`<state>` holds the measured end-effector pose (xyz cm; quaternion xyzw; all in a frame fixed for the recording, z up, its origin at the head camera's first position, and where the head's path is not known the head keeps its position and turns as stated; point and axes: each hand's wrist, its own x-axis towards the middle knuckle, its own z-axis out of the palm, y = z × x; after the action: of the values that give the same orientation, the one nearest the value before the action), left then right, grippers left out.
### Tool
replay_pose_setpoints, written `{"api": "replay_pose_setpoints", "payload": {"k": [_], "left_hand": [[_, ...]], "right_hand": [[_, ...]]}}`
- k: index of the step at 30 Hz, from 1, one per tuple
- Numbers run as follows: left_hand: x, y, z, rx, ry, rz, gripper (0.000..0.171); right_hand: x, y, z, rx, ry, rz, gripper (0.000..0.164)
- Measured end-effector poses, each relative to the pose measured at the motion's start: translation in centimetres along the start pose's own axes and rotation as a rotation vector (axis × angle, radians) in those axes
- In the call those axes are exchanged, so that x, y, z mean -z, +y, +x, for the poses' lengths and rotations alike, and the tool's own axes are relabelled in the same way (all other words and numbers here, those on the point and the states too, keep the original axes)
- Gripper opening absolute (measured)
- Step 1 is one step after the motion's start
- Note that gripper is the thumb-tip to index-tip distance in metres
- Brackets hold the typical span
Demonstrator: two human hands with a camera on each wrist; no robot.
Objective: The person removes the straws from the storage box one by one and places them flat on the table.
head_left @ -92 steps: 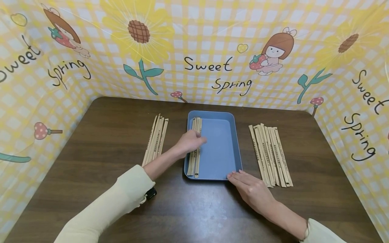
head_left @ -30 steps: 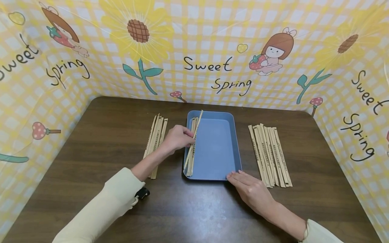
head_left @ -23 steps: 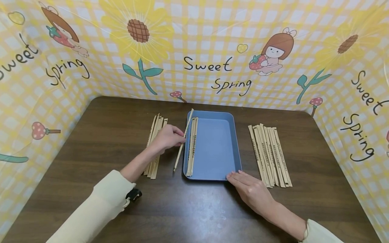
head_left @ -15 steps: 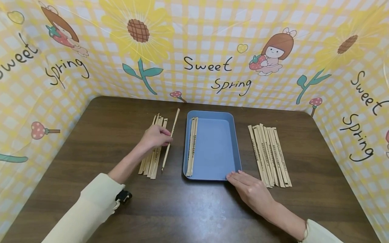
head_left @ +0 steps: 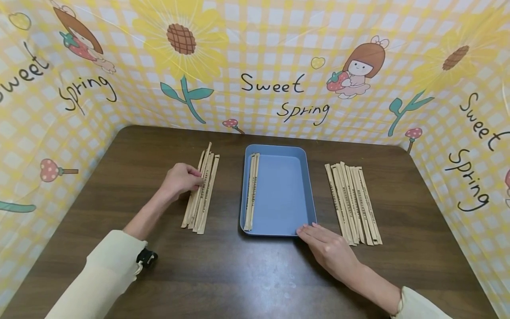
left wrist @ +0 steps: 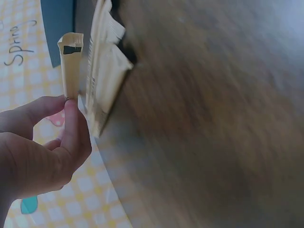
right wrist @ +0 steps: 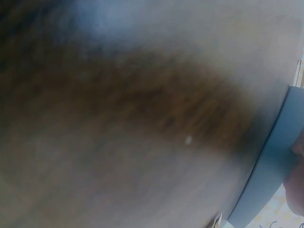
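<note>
My left hand (head_left: pixel 181 180) pinches a slim stick in a brown paper wrapper (left wrist: pixel 72 71) between thumb and fingertips. It is over the left pile of similar wrapped sticks (head_left: pixel 204 208); whether the held one touches the pile I cannot tell. In the middle of the table lies a blue rectangular tray (head_left: pixel 284 190), with a few wrapped sticks (head_left: pixel 251 195) along its left wall. My right hand (head_left: pixel 330 248) rests its extended fingers on the tray's near right corner. In the right wrist view only a bit of that hand (right wrist: pixel 295 190) shows, beside the tray wall.
A wider pile of wrapped sticks (head_left: pixel 354 204) lies fanned on the right of the tray. All of it sits on a dark brown wooden table (head_left: pixel 255 283). A yellow checked cloth with printed figures (head_left: pixel 275 57) encloses the back and both sides.
My left hand has taken one wrapped stick out of the tray and carried it left, over the left pile. Fewer sticks lie in the tray. The right hand has stayed at the corner.
</note>
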<state>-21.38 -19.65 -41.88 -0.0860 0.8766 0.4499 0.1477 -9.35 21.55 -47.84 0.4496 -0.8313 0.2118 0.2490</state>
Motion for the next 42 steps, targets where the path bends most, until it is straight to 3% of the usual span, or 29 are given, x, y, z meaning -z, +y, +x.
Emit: {"api": "replay_pose_setpoints", "payload": {"k": [17, 42], "left_hand": [[1.1, -2.2, 0.5, 0.032, 0.024, -0.042, 0.027], [1.2, -2.1, 0.5, 0.015, 0.007, -0.036, 0.025]], "right_hand": [[-0.2, -0.1, 0.0, 0.008, 0.012, -0.007, 0.037], [0.0, -0.1, 0.1, 0.003, 0.007, -0.013, 0.038]]}}
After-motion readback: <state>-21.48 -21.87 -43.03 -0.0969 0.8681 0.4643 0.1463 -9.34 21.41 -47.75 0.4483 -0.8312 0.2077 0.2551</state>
